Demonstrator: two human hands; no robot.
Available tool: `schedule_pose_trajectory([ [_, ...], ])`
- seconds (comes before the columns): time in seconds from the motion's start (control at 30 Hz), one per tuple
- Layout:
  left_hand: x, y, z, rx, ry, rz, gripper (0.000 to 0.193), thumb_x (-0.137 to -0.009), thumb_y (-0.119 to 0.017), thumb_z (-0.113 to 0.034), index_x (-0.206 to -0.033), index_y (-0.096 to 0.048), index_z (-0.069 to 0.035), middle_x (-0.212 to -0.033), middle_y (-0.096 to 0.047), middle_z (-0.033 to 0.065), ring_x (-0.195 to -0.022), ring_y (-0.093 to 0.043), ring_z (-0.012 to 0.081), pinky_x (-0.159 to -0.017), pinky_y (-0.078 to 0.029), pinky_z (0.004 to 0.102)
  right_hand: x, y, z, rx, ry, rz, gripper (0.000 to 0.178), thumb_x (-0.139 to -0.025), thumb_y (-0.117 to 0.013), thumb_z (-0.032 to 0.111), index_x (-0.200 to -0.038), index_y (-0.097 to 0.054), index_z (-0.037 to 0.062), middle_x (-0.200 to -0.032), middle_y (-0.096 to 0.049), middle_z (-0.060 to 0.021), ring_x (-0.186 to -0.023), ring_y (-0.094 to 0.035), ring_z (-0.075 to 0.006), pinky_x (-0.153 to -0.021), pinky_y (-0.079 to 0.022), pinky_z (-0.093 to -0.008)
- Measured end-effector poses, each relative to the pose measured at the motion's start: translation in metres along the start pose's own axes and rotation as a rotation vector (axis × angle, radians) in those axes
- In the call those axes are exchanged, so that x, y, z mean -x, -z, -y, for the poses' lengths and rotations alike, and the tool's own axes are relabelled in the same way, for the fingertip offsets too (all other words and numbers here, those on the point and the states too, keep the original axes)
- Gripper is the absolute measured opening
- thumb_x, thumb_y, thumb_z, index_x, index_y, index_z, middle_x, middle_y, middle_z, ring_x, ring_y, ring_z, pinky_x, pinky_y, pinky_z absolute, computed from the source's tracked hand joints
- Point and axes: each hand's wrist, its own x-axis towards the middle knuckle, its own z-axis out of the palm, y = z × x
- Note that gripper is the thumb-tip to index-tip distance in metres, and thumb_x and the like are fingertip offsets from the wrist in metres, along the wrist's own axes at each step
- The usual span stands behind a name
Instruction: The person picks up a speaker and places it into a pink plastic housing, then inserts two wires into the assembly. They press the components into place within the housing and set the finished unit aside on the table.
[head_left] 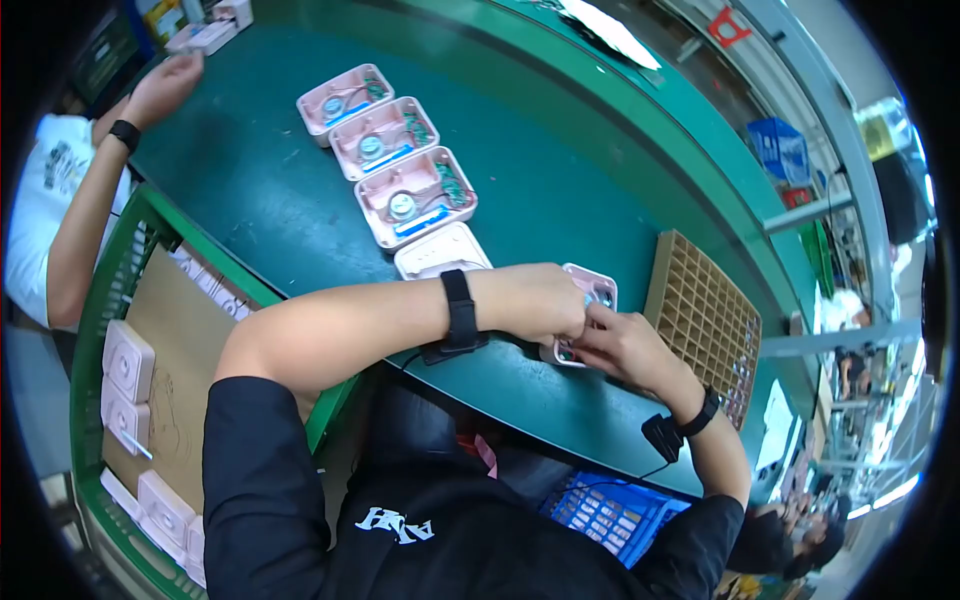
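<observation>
Both my hands meet over a pink plastic casing (603,283) that lies on the green bench and is partly hidden under them. Reaching across from the left, my left hand (545,302) curls its fingers down into the casing. My right hand (632,346) comes in from the other side, thumb and fingers pinched together at the casing's near part. What the fingertips hold is hidden. Left of my left wrist lies a pale pink cover (445,250). Beyond it, three open pink casings (415,197) sit in a row, with round silver parts, blue strips, wires and green circuit boards inside.
A brown divided tray (705,320) stands right of my hands, small parts in some cells. On the left, a green crate (95,400) holds pink casings and cardboard. A blue basket (610,515) sits below the bench edge. Another person's hand (165,90) is at upper left.
</observation>
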Motion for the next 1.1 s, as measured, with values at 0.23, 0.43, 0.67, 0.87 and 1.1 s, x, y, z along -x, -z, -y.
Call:
schedule_pose_trajectory([
  [0.23,-0.002,0.003,-0.001,0.069,-0.030,-0.090,0.014,-0.071,-0.080,-0.021,-0.076,-0.075,-0.008,-0.073,-0.071,0.0127,-0.076,-0.071,0.0353,-0.067,-0.055,0.0479,0.001,0.003,0.002,0.092,0.089,0.039,0.014,-0.091,-0.073,0.014,-0.101,-0.070,0.0049,-0.102,-0.065,-0.0142,-0.074,-0.067,-0.0351,-0.064,-0.056,-0.0440],
  [0.43,-0.001,0.003,-0.002,0.052,-0.037,-0.104,0.015,-0.070,-0.081,-0.021,-0.078,-0.076,-0.009,-0.074,-0.072,0.0122,-0.076,-0.071,0.0347,-0.067,-0.053,0.0483,-0.002,0.001,-0.001,0.116,0.092,0.038,0.020,-0.083,-0.074,0.008,-0.103,-0.071,0.0058,-0.101,-0.067,-0.0130,-0.075,-0.069,-0.0347,-0.064,-0.056,-0.0436],
  [0.67,-0.003,0.007,-0.005,0.147,0.053,0.032,0.013,-0.074,-0.083,-0.018,-0.085,-0.080,-0.012,-0.084,-0.074,0.0114,-0.091,-0.072,0.0324,-0.076,-0.055,0.0493,0.004,-0.019,-0.004,0.255,0.155,-0.005,0.014,-0.083,-0.068,0.007,-0.097,-0.069,0.0052,-0.096,-0.065,-0.0139,-0.067,-0.067,-0.0302,-0.056,-0.054,-0.0418],
  [0.87,-0.003,0.003,-0.002,0.127,0.036,0.049,0.016,-0.074,-0.083,-0.018,-0.089,-0.080,-0.012,-0.087,-0.075,0.0126,-0.091,-0.072,0.0337,-0.076,-0.055,0.0495,0.009,-0.033,0.002,0.399,0.062,-0.014,0.017,-0.079,-0.066,0.003,-0.096,-0.068,0.0047,-0.095,-0.064,-0.0141,-0.066,-0.068,-0.0278,-0.054,-0.053,-0.0407],
  [1.1,0.000,0.022,-0.008,0.205,0.007,-0.005,0.023,-0.078,-0.081,-0.023,-0.098,-0.078,-0.012,-0.082,-0.074,0.0141,-0.079,-0.071,0.0364,-0.069,-0.054,0.0495,0.013,-0.027,0.010,0.298,-0.032,-0.038,0.024,-0.077,-0.066,-0.002,-0.100,-0.068,0.0044,-0.110,-0.064,-0.0148,-0.076,-0.070,-0.0341,-0.063,-0.058,-0.0439],
])
